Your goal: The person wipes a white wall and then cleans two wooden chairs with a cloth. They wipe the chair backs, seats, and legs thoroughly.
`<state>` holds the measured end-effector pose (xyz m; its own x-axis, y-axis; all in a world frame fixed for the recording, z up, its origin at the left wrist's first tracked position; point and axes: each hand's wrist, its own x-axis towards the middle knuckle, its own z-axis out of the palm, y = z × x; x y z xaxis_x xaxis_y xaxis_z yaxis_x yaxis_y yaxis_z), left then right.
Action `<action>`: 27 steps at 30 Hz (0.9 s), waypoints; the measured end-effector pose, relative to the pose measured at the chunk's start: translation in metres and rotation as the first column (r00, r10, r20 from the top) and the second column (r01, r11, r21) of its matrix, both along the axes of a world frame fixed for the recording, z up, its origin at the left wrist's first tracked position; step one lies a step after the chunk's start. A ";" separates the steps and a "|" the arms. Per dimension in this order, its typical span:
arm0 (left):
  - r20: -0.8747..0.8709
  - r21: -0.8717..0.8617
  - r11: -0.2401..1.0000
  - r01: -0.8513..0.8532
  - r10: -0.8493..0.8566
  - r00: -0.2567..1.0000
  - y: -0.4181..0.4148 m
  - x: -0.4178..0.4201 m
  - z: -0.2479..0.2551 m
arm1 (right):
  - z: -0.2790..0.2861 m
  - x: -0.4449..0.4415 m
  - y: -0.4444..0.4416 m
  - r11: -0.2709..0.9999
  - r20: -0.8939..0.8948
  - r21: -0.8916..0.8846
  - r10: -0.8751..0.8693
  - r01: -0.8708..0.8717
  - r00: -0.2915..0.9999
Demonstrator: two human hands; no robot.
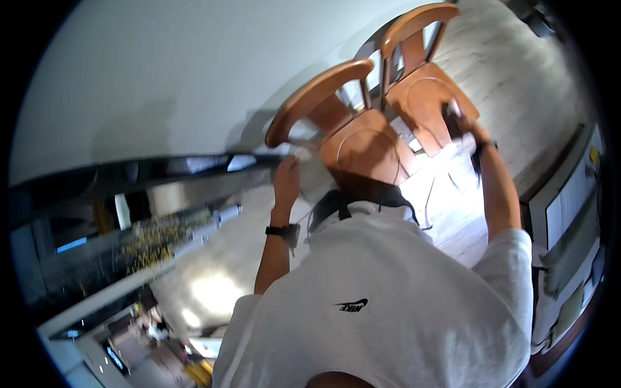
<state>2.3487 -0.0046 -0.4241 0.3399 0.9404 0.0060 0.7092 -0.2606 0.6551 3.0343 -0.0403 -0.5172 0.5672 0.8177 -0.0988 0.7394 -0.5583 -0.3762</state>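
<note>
My left hand is up beside the near chair, its fingers drawn together by the end of a long dark glossy edge. Whether it touches that edge or holds anything is hidden. My right hand reaches over the front of the far wooden chair, blurred by motion. A dark shape lies against its fingers; I cannot tell if it is a held object or a shadow. Between my hands stands the near wooden chair, its curved backrest towards the wall. Both wrists wear dark bands.
A pale wall rises behind the chairs. Bright light falls on the wood-look floor below my right hand. Blurred furniture with cloth on it stands at the right. A dark glossy surface with yellow specks runs along the left.
</note>
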 end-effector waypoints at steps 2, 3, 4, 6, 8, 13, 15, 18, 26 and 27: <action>0.005 -0.085 0.994 0.073 -0.072 0.997 0.018 0.004 -0.009 | -0.019 0.019 -0.133 0.983 0.031 -0.029 -0.180 0.181 0.983; 0.023 -0.169 0.981 0.099 -0.096 0.995 0.026 0.005 -0.013 | -0.030 0.010 -0.201 0.962 0.043 -0.049 -0.265 0.267 0.963; 0.086 -0.124 0.972 0.199 -0.189 0.978 0.035 0.008 -0.015 | -0.041 -0.010 -0.272 0.933 0.047 -0.074 -0.349 0.352 0.936; 0.105 -0.062 0.944 0.323 -0.316 0.943 0.049 0.015 -0.019 | -0.061 -0.078 -0.405 0.850 0.052 -0.119 -0.511 0.513 0.858; 0.128 -0.108 0.919 0.378 -0.365 0.922 0.061 0.022 -0.022 | -0.079 -0.184 -0.519 0.730 0.039 -0.188 -0.663 0.657 0.748; 0.093 -0.324 0.797 0.510 -0.510 0.855 0.067 0.040 -0.043 | -0.118 -0.505 -0.690 0.441 -0.014 -0.387 -0.881 0.810 0.473; 0.161 -0.348 0.692 0.632 -0.620 0.768 0.056 0.046 -0.054 | -0.133 -0.613 -0.717 0.396 -0.028 -0.446 -0.903 0.803 0.429; 0.235 -0.382 0.563 0.733 -0.708 0.666 0.029 0.054 -0.064 | -0.151 -0.673 -0.731 0.610 0.087 -0.420 -0.710 0.672 0.699; 0.381 -0.443 0.486 0.754 -0.659 0.648 -0.081 0.060 -0.059 | -0.032 -0.460 -0.584 0.693 -0.295 -0.225 -0.718 0.685 0.630; 0.423 -0.412 0.463 0.784 -0.665 0.615 -0.101 0.062 -0.059 | -0.003 -0.444 -0.553 0.743 -0.360 -0.191 -0.661 0.642 0.658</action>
<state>2.4105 -0.1060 -0.4826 0.9474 0.2129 -0.2392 0.2833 -0.2088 0.9360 2.5904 -0.5935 -0.5201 0.8593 0.2428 -0.4502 -0.0193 -0.8642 -0.5029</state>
